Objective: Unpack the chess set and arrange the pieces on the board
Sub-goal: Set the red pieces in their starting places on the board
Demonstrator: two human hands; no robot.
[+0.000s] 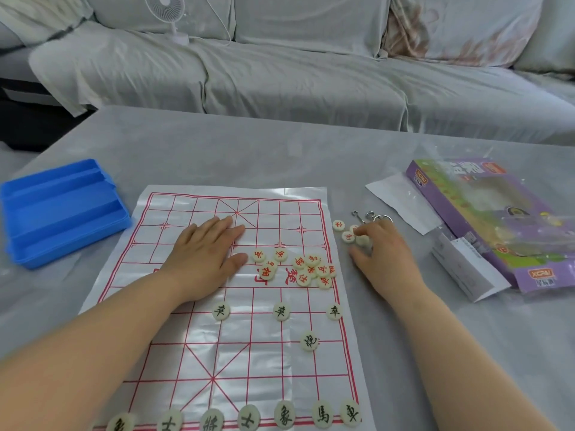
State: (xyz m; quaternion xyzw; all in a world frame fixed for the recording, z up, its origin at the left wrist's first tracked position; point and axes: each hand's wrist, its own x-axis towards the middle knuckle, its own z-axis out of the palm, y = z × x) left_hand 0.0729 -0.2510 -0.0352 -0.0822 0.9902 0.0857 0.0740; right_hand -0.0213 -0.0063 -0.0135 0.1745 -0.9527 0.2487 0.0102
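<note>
The left hand (202, 259) is lying flat, fingers straight, pressing the thin board (264, 368) onto the worktop (311, 157). If it is dragging, the creased sheet is likely shifting the red pile (298, 269) and the placed black pieces (281, 311). Just off the board's right edge, the right hand (385, 253) is pinching a stray piece (362, 240), and may be nudging the neighbouring pieces (339, 225) away.

A small white fan (169, 14) stands on a grey-covered sofa (280, 73) beside a floral-patterned cushion (451, 29). Metal rings and hooks (370, 215) lie on the grey-clothed table (217, 144) in front.
</note>
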